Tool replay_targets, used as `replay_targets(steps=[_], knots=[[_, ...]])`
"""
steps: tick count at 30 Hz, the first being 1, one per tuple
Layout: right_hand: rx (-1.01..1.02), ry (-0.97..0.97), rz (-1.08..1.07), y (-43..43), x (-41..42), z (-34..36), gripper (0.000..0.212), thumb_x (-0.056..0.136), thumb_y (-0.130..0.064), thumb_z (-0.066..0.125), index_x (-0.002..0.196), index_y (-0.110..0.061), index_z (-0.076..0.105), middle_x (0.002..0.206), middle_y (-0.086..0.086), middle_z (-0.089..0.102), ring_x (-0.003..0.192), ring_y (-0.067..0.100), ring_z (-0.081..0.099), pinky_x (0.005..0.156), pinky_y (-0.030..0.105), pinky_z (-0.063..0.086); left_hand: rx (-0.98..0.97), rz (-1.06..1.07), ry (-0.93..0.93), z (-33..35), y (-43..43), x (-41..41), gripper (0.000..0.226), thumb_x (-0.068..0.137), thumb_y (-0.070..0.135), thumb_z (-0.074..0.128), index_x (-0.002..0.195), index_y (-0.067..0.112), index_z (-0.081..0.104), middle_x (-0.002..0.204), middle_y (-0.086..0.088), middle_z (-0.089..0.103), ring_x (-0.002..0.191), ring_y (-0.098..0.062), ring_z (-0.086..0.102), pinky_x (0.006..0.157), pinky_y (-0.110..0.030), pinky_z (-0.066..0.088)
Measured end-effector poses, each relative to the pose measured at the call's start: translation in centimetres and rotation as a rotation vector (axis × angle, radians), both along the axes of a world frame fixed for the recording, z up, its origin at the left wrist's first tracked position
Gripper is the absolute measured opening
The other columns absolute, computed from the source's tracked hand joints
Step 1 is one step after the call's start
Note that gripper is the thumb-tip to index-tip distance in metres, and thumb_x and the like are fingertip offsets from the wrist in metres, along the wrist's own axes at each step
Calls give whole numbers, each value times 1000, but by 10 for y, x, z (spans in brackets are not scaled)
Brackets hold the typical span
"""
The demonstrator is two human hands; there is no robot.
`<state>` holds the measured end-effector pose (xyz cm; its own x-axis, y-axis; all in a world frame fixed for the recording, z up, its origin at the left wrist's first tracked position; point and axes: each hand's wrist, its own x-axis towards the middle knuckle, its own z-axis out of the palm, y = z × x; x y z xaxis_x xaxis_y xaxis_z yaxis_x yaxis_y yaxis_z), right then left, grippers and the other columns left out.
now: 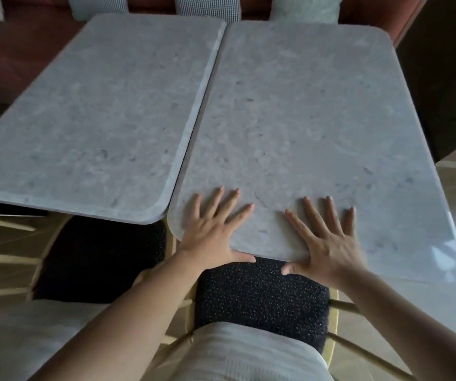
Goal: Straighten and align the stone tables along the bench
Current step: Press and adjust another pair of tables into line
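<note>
Two grey stone tables stand side by side in front of a reddish-brown bench (23, 50). The left table (89, 114) and the right table (303, 114) nearly touch at the far end, and the gap between them widens toward me. The right table's near edge reaches further toward me than the left one's. My left hand (213, 232) lies flat with fingers spread on the right table's near left corner, thumb along its edge. My right hand (325, 240) lies flat near the middle of that same near edge, thumb hanging over it.
A dark speckled chair seat (259, 292) with a light wooden frame sits right under the right table's near edge. A second dark seat (97, 257) is under the left table. Checked and pale cushions (207, 6) line the bench. Dark floor lies at the right.
</note>
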<state>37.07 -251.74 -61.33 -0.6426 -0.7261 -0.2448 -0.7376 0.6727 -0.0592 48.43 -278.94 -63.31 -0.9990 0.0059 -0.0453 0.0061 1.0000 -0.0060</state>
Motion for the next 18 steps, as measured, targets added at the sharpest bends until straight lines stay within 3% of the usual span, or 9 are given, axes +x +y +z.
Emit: replay_targets(steps=[5, 11, 15, 18], knots=[[6, 45, -17, -2, 2, -5, 122, 64, -112, 15, 161, -51, -23, 178, 7, -13, 161, 51, -18, 121, 83, -4, -20, -13, 51, -1, 0, -1, 120, 72, 109, 25, 168, 36, 16, 176, -9, 16, 161, -43, 18, 123, -75, 11], [44, 89, 4, -4, 0, -5, 114, 72, -109, 14, 165, -49, -10, 179, 7, 4, 163, 53, 1, 121, 85, 6, -36, -5, 111, -7, -3, -2, 121, 71, 109, 25, 167, 39, 3, 175, -7, 20, 161, -41, 21, 122, -73, 16], [66, 95, 25, -4, -2, -5, 113, 75, -107, 17, 168, -46, 1, 178, 8, 12, 162, 55, 9, 119, 86, 12, -43, -14, 120, -7, -3, -3, 119, 72, 108, 28, 167, 37, 18, 175, -7, 23, 160, -42, 23, 120, -75, 20], [72, 95, 34, -5, -2, -3, 112, 76, -107, 17, 168, -45, 5, 178, 9, 15, 161, 57, 12, 118, 87, 13, -56, -6, 98, -4, -3, -4, 118, 72, 108, 28, 165, 37, 18, 175, -6, 21, 161, -41, 22, 121, -74, 19]])
